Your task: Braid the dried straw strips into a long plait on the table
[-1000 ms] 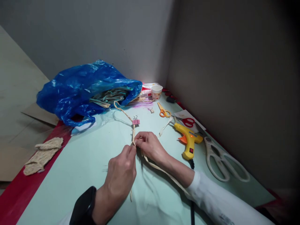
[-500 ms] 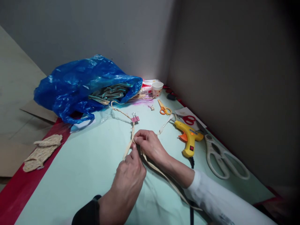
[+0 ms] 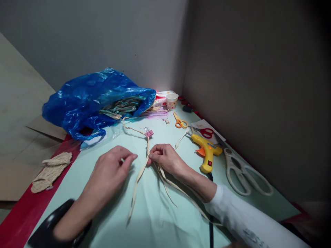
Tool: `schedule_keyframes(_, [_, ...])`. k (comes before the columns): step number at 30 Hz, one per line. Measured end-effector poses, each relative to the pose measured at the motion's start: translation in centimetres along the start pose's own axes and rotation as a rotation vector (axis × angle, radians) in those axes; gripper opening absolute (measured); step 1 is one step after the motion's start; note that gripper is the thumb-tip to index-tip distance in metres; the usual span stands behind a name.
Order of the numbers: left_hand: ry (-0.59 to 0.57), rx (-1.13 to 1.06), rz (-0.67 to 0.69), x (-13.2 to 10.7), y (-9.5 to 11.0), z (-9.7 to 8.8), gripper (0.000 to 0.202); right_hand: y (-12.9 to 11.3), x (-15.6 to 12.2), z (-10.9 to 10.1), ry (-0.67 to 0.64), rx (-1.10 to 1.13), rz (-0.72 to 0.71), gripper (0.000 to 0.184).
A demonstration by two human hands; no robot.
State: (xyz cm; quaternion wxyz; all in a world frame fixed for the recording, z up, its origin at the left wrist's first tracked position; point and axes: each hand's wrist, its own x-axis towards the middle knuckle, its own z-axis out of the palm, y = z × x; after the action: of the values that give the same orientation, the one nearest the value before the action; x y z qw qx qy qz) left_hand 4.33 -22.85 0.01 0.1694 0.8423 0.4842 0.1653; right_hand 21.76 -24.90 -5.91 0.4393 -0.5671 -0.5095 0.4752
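Just beyond the right hand (image 3: pixel 168 159), a pink clip (image 3: pixel 148 133) grips pale strands (image 3: pixel 148 146).
That hand pinches them; beside it, the left hand (image 3: pixel 110 172) curls loosely, narrowly parted.

The left hand (image 3: pixel 110 171) and right hand (image 3: pixel 167 158) are bare. A bulky, glossy black band (image 3: pixel 49 222) rings the left wrist. The right arm wears a creased white sleeve (image 3: pixel 240 218), ending short of the wrist, with dark markings too blurred to read.
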Motion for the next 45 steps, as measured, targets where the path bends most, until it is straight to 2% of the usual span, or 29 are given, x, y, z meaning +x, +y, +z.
schedule_keyframes(1, [-0.015,-0.136,-0.054,0.9,-0.3,0.2,0.026,-0.2,0.0,-0.2,-0.02,0.043,0.014,0.009])
schedule_keyframes(2, [-0.127,-0.297,-0.08,1.8,-0.4,0.6,0.025,-0.3,0.0,-0.3,-0.033,0.093,0.023,0.008])
schedule_keyframes(3, [-0.287,-0.504,-0.089,2.6,-0.4,1.2,0.024,-0.4,0.0,-0.5,-0.044,0.145,0.032,0.006])
schedule_keyframes(5, [-0.477,-0.836,-0.137,3.6,-0.1,2.5,0.021,-0.4,0.1,-0.7,-0.064,0.228,0.048,0.003])
schedule_keyframes(6, [-0.53,-0.943,-0.152,3.9,0.0,3.1,0.02,-0.4,0.1,-0.8,-0.073,0.25,0.056,0.002])
schedule_keyframes(8, [-0.562,-1.037,-0.17,4.1,0.0,3.8,0.017,-0.2,0.2,-1.0,-0.098,0.243,0.067,0.002])
schedule_keyframes(13, [-0.602,-1.036,-0.151,4.2,-0.8,4.1,0.01,-0.6,0.3,-1.6,-0.111,0.064,0.055,0.008])
schedule_keyframes(21, [-0.494,-1.162,-0.326,3.8,-0.4,4.7,0.011,-1.2,-0.1,-2.1,-0.08,-0.27,-0.02,0.014])
schedule_keyframes(24, [-0.487,-1.18,-0.389,3.7,-0.1,4.8,0.014,-1.2,-0.2,-1.9,-0.064,-0.321,-0.037,0.017])
schedule_keyframes(26, [-0.44,-1.14,-0.406,3.7,0.1,4.9,0.012,-1.2,-0.2,-1.8,-0.046,-0.33,-0.044,0.016])
schedule_keyframes(29, [-0.334,-1.045,-0.387,3.6,0.4,5.3,0.008,-0.9,0.0,-1.8,-0.032,-0.319,-0.056,0.015])
schedule_keyframes(35, [-0.229,-0.841,-0.285,3.5,0.2,6.4,0.02,-1.0,0.0,-2.1,-0.042,-0.375,-0.034,0.017])
schedule_keyframes(40, [-0.157,-0.743,-0.233,3.5,0.0,6.8,0.02,-1.9,-0.7,-1.9,0.022,-0.652,-0.025,0.017])
schedule_keyframes(45, [-0.093,-0.71,-0.244,3.3,0.5,6.8,0.018,-2.5,-1.1,-1.3,0.014,-1.003,-0.04,0.014])
